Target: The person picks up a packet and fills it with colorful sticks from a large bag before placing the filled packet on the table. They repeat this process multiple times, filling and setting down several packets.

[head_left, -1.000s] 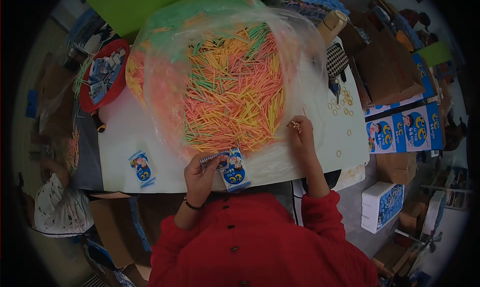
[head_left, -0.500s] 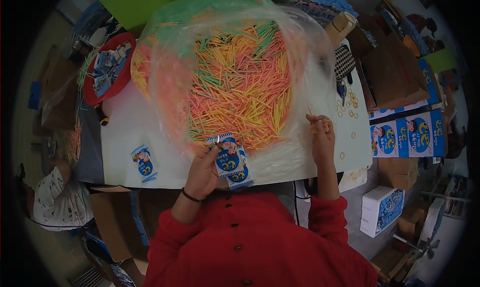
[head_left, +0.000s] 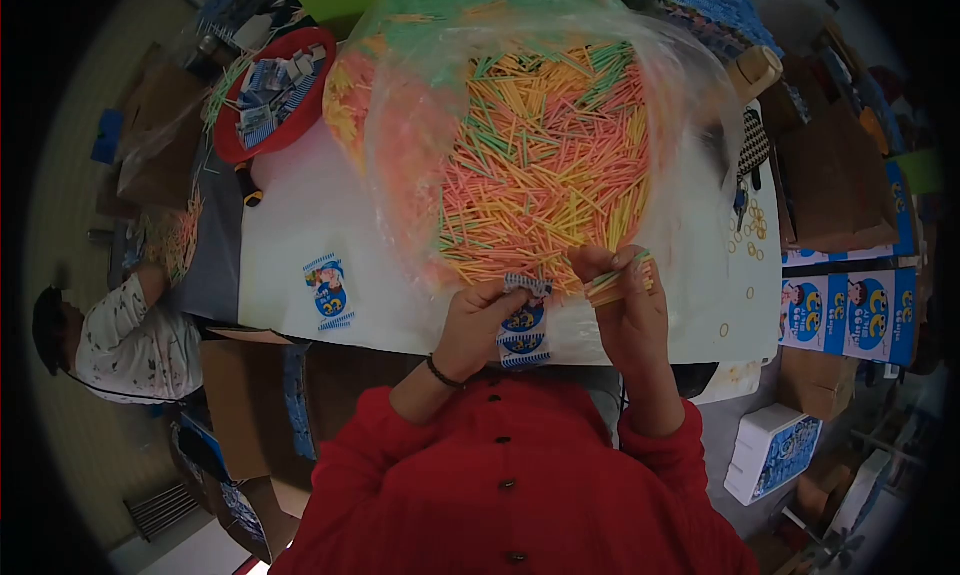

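My left hand (head_left: pixel 470 325) pinches the top edge of a small blue-and-white printed packet (head_left: pixel 524 320) at the table's near edge. Another packet seems to lie under it, though the overlap hides most of it. To the right, my right hand (head_left: pixel 632 320) has its fingers closed around a small bundle of coloured sticks (head_left: pixel 618 283), pink, yellow and green. Just beyond both hands, a large clear plastic bag (head_left: pixel 400 165) lies open, full of loose thin candy-coloured sticks (head_left: pixel 550 165). One more blue packet (head_left: pixel 328 293) rests flat on the white table, left of my left hand.
A red basket (head_left: pixel 228 140) of packets stands back left, near a yellow-and-black tool handle (head_left: pixel 249 187). Rubber bands (head_left: pixel 748 230) and keys (head_left: pixel 741 205) lie on the right. Printed cartons (head_left: pixel 850 315) and a white box (head_left: pixel 745 465) stand beyond. Another person (head_left: pixel 140 345) sits at far left.
My right hand has moved in toward my left hand with the sticks, which now show more clearly. My left hand has shifted its grip to the packet's top edge. The whole view has swung.
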Available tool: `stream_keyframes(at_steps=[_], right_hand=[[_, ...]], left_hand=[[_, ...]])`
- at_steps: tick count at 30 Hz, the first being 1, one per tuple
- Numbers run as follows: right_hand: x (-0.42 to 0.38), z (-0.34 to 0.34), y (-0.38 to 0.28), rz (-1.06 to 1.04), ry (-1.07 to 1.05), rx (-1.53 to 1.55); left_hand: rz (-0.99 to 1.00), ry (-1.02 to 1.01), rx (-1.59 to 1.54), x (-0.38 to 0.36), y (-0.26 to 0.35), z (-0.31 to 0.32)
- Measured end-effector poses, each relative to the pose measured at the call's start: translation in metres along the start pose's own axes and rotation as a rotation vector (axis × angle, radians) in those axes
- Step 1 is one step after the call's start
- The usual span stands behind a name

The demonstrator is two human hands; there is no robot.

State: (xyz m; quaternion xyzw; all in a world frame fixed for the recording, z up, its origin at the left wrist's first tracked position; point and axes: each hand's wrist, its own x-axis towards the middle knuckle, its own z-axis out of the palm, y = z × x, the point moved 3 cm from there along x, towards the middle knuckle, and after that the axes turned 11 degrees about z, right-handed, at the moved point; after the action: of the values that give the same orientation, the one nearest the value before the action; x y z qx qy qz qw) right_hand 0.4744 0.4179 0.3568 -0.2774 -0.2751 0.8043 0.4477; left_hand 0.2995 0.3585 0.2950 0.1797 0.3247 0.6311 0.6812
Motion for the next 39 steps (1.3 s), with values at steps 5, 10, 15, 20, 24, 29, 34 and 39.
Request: stream_keyframes(at_steps=[5,10,15,20,24,29,34,39], right_hand=[[0.01,0.02,0.003,-0.171,-0.108,-0.42],[0.014,0.041,0.018,-0.097,-0.171,-0.45],[0.022,0.025,0.037,-0.063,-0.201,-0.444],[0.015,0.038,0.022,-0.209,-0.302,-1.391],[0.016,0.047,0.01,-0.284,-0.241,-1.46],[0.016,0.053,-0.011,-0.42,-0.145,-1.201],[0.01,0.037,0.0,-0.51,-0.127,-1.385],[-0.005,0.031,-0.011,-0.458,-0.119,-1.129]], left_hand=[[0.189,-0.084,0.481,-0.006,0.018,0.003],[0.306,-0.16,0.601,-0.008,0.019,0.004],[0.327,-0.155,0.617,-0.009,0.019,0.001],[0.279,-0.177,0.386,-0.004,0.008,-0.006],[0.255,-0.223,0.215,0.003,0.005,-0.009],[0.306,-0.318,0.228,0.012,0.016,-0.004],[0.417,-0.295,0.312,0.0,0.036,0.02],[0.645,-0.229,0.722,-0.048,0.077,-0.013]])
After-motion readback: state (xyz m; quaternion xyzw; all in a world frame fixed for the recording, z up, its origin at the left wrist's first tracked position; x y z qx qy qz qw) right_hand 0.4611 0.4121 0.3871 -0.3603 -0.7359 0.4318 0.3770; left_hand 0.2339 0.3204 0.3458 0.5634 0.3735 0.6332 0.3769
